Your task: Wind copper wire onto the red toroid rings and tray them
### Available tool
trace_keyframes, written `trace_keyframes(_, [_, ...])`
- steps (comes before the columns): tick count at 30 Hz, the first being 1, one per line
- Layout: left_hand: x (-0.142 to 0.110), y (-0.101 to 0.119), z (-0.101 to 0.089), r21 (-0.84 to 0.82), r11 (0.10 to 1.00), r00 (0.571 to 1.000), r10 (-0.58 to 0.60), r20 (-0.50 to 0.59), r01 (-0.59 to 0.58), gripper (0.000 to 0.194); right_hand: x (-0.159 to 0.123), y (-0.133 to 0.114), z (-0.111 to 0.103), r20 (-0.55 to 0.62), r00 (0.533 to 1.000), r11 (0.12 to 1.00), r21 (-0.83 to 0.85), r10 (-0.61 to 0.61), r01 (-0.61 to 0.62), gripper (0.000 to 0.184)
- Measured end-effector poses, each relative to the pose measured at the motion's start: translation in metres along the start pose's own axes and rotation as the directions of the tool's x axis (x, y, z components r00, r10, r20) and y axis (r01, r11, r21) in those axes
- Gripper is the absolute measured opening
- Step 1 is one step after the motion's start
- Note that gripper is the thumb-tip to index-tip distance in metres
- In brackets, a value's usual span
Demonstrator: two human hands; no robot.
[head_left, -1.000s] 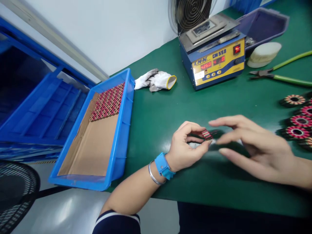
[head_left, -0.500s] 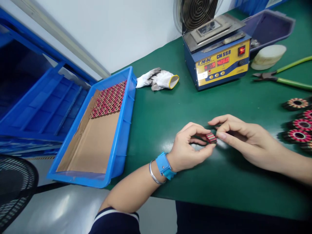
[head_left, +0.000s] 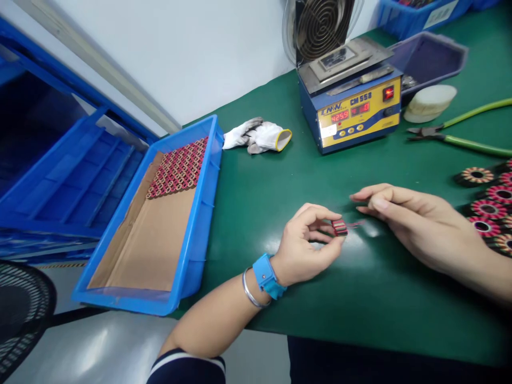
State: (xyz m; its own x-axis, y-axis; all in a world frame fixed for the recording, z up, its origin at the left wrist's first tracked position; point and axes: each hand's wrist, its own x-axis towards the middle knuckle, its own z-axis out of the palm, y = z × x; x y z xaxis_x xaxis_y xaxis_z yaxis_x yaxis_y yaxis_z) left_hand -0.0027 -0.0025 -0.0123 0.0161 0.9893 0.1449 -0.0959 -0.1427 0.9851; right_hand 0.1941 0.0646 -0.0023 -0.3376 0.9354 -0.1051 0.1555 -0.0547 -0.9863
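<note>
My left hand [head_left: 306, 242] holds a small wound stator [head_left: 340, 228] between thumb and fingers, its red, black and pale windings facing sideways. Thin reddish wire ends [head_left: 357, 224] stick out from its right side, blurred. Just right of them hovers my right hand [head_left: 416, 224], apart from the stator. Its fingers stretch forward with the thumb tip close over them, and nothing shows in them. More stators [head_left: 488, 209] with pink or tan windings stand at the right edge of the green table, partly behind my right hand.
A blue tray [head_left: 200, 234] with cardboard and rows of stators lies left. Behind are white gloves [head_left: 260, 136], a solder pot [head_left: 352, 106] with lit red digits, a purple bin [head_left: 432, 58], a white round pad [head_left: 430, 102] and green-handled cutters [head_left: 460, 128]. A fan [head_left: 24, 314] stands lower left.
My right hand has drawn away to the right from the stator, and wire ends now show. My left hand has shifted slightly left with the stator. The view has tilted slightly.
</note>
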Motion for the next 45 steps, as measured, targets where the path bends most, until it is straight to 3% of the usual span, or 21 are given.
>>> trace_keyframes(2, [0.0, 0.001, 0.0, -0.033, 0.999, 1.0, 0.012, 0.016, -0.011, 0.027, 0.001, -0.003, 0.001, 0.062, 0.996, 0.99, 0.126, 0.057, -0.065, 0.044])
trace_keyframes(4, [0.0, 0.002, -0.001, -0.054, 0.998, 0.999, 0.033, 0.04, -0.031, 0.028, 0.002, -0.008, 0.002, 0.165, 0.986, 0.983, 0.17, 0.035, -0.063, 0.047])
trace_keyframes(10, [-0.003, 0.0, -0.003, -0.074, 0.997, 0.995, 0.044, 0.085, -0.037, 0.019, 0.002, -0.016, 0.005, 0.343, 0.937, 0.998, 0.03, -0.063, 0.056, 0.031])
trace_keyframes(17, [-0.003, -0.003, -0.003, 0.001, 0.998, 0.995, 0.056, 0.082, -0.056, 0.016, -0.001, -0.007, 0.008, 0.275, 0.947, 0.983, -0.026, -0.166, 0.18, 0.025])
trace_keyframes(22, [-0.002, -0.002, -0.004, 0.042, 0.996, 0.995, 0.079, 0.063, -0.082, 0.016, -0.001, -0.007, 0.005, 0.226, 0.961, 0.98, -0.077, -0.161, 0.183, 0.03])
trace_keyframes(28, [-0.003, 0.0, -0.003, 0.067, 0.993, 0.992, 0.095, 0.085, -0.101, 0.015, -0.002, -0.013, 0.005, 0.298, 0.944, 0.983, -0.074, -0.14, 0.169, 0.027])
trace_keyframes(35, [-0.002, 0.002, -0.003, 0.109, 0.988, 0.993, 0.1, 0.054, -0.106, 0.014, 0.004, -0.013, -0.003, 0.034, 0.999, 0.994, 0.102, -0.039, 0.036, 0.04])
trace_keyframes(38, [-0.002, 0.001, -0.003, 0.092, 0.992, 0.996, 0.085, 0.028, -0.088, 0.02, 0.004, -0.011, 0.0, 0.101, 0.993, 0.996, 0.076, -0.057, 0.05, 0.031])
trace_keyframes(41, [-0.003, -0.001, -0.002, 0.087, 0.994, 0.998, 0.057, 0.022, -0.059, 0.026, 0.002, -0.011, 0.007, 0.191, 0.972, 0.99, 0.017, -0.141, 0.14, 0.02])
trace_keyframes(45, [-0.003, -0.002, -0.003, 0.103, 0.994, 0.999, 0.015, 0.031, -0.018, 0.028, 0.0, -0.011, 0.012, 0.2, 0.961, 0.978, -0.041, -0.192, 0.204, 0.018])
